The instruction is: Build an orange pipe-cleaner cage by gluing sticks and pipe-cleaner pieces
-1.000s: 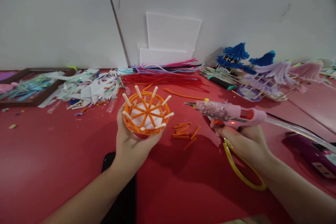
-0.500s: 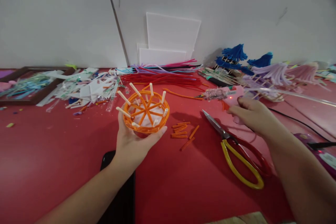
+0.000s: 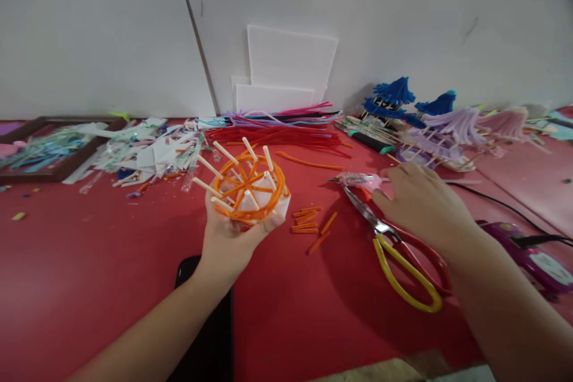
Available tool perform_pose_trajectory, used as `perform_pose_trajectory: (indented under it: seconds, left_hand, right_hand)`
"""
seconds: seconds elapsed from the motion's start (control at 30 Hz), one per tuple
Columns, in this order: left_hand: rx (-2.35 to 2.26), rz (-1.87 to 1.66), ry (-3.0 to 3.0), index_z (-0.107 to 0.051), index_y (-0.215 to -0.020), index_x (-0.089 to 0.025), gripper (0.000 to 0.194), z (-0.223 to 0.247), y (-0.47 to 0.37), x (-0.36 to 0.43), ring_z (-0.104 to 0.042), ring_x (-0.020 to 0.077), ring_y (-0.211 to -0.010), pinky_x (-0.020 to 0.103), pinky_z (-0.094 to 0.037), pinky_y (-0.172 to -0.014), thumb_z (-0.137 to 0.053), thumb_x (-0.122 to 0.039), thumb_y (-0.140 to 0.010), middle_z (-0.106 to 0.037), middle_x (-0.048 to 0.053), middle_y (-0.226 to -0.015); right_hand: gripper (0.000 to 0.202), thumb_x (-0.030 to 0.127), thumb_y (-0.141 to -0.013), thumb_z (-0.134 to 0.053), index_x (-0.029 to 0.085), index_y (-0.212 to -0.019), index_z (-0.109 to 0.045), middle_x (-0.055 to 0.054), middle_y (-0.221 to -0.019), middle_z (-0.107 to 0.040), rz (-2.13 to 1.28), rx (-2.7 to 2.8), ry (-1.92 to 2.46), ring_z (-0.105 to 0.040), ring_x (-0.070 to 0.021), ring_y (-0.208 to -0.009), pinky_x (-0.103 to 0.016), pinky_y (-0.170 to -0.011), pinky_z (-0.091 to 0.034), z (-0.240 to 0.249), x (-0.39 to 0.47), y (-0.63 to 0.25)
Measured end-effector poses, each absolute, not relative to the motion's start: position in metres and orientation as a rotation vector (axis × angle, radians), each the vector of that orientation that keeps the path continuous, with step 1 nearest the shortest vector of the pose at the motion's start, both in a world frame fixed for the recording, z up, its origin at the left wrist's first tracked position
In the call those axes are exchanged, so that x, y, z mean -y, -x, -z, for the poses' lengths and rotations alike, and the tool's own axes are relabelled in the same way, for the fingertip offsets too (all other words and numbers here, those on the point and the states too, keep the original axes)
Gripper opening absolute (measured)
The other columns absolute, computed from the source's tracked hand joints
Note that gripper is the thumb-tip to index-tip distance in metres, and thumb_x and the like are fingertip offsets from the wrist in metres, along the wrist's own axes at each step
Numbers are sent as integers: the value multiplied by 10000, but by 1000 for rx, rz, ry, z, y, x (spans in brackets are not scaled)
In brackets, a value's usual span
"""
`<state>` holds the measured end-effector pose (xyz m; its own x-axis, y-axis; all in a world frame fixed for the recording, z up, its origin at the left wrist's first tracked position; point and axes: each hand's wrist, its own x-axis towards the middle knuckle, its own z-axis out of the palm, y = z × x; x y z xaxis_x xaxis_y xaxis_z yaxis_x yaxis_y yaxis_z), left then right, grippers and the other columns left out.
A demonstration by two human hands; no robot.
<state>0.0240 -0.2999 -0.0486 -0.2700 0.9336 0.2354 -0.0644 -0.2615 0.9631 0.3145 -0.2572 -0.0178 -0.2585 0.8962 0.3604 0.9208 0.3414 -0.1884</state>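
Note:
My left hand (image 3: pixel 233 242) grips a round orange pipe-cleaner frame (image 3: pixel 253 213) from below and the side. It has crossing spokes, pale sticks poking up around its rim and a white piece underneath. Over on the right, my right hand (image 3: pixel 423 203) is closed around a pink hot glue gun (image 3: pixel 364 181), whose nozzle points left, low over the table. Scissors (image 3: pixel 385 228) with one yellow and one red handle lie below it, blades partly under the gun. Several short orange pipe-cleaner pieces (image 3: pixel 307 221) lie between the hands, and a longer orange pipe cleaner (image 3: pixel 308 162) lies behind them.
Red pipe cleaners (image 3: pixel 277 138) are heaped at the back, with white boards (image 3: pixel 290 59) against the wall. Scraps (image 3: pixel 156 152) and a brown frame (image 3: pixel 67 167) are at left. Blue and lilac tasselled pieces (image 3: pixel 452 125) stand back right; a purple device (image 3: pixel 523 256) is at right. A black phone (image 3: pixel 206 322) lies in front.
My right hand has lowered the glue gun toward the table by the scissors, with the nozzle now lower. The orange frame has tilted in my left hand, showing more of the white piece.

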Motion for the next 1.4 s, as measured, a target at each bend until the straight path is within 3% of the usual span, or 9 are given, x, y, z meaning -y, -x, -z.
perform_pose_trajectory:
  seconds: [0.07,0.13,0.23,0.43,0.87,1.13,1.3,1.4]
  left_hand:
    - [-1176,-1629,-1152,-484,-1070,-242,652,49,-25,300,-748,275,-994,479,-634,-897,-909,-278,-577,-728,64,-1109]
    - [-1139,-1608,-1116,-477,-1100,-254,642,49,-26,299,-753,264,-980,470,-634,-894,-893,-304,-613,-730,61,-1116]
    - [-1101,-1605,-1086,-460,-1144,-266,653,51,-27,299,-760,253,-941,457,-636,-882,-876,-333,-645,-739,58,-1100]
    - [-1090,-1607,-1049,-442,-1150,-261,683,51,-26,298,-761,251,-940,457,-630,-898,-885,-281,-631,-746,74,-1103]
    - [-1135,-1570,-1134,-456,-1158,-238,646,54,-25,299,-759,227,-915,444,-630,-894,-856,-221,-650,-734,62,-1072]
    - [-1226,-1551,-1155,-367,-1128,-258,710,54,-27,301,-711,278,-1057,532,-563,-991,-864,-247,-621,-654,85,-1190]
    - [-1273,-1583,-1263,-325,-1007,-275,745,52,-26,302,-724,257,-969,475,-620,-866,-914,-297,-551,-629,45,-1110]
    - [-1351,-1583,-1319,-330,-992,-271,729,54,-24,302,-718,252,-943,480,-610,-874,-915,-329,-562,-622,40,-1061]
  right_hand:
    - [156,233,-862,-560,172,-944,-677,-170,-971,-682,131,2346,1471,-648,-313,-938,-441,-828,-498,7,265,-298]
    - [194,194,-897,-524,189,-1014,-679,-113,-990,-708,-119,2572,1169,-668,-249,-931,-379,-832,-512,-1,269,-277]
    - [183,154,-924,-518,185,-917,-698,-68,-881,-716,-276,2794,992,-666,-192,-835,-318,-786,-505,-4,267,-247]
    - [129,123,-883,-587,150,-854,-710,-86,-891,-726,-210,2985,943,-666,-228,-873,-367,-855,-498,12,259,-226]
    - [237,125,-932,-498,166,-972,-728,-100,-957,-714,-143,2879,988,-639,-216,-918,-355,-874,-494,39,248,-238]
    - [142,107,-829,-565,131,-864,-700,-113,-844,-700,-215,2839,999,-637,-243,-822,-384,-810,-508,37,255,-238]
    - [141,116,-828,-555,174,-881,-671,-95,-882,-706,-308,2655,1012,-659,-216,-842,-354,-795,-535,36,256,-241]
    - [125,149,-840,-536,197,-850,-651,-64,-851,-697,-374,2420,1026,-647,-171,-777,-308,-725,-533,35,257,-241]
